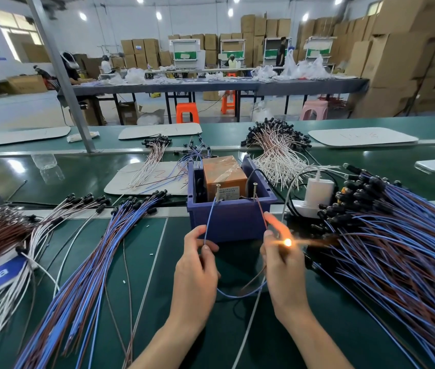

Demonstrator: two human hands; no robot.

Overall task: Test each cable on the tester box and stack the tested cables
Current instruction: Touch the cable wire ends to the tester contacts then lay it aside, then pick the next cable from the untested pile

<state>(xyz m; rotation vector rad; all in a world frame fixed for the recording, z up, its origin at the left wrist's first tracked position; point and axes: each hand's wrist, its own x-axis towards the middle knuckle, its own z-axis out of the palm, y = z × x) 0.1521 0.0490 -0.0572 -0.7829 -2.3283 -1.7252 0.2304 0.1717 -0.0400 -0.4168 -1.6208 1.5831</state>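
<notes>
Cable (237,295) is pinched in both hands: blue lead (209,222) in left hand (196,265), brown lead (261,213) with lit lamp (287,242) in right hand (283,270). Leads run forward to tester box (231,222). Stack (99,251), judged tested, lies leftward on tabletop (224,347), nearer left hand.

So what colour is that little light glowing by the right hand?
Warm orange-yellow: the small glowing lamp at the right hand, head view.

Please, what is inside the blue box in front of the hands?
An orange block wrapped in clear tape sits in the blue box, with two upright screws before it. The front wall hides the block's lower part and the box floor.
</notes>
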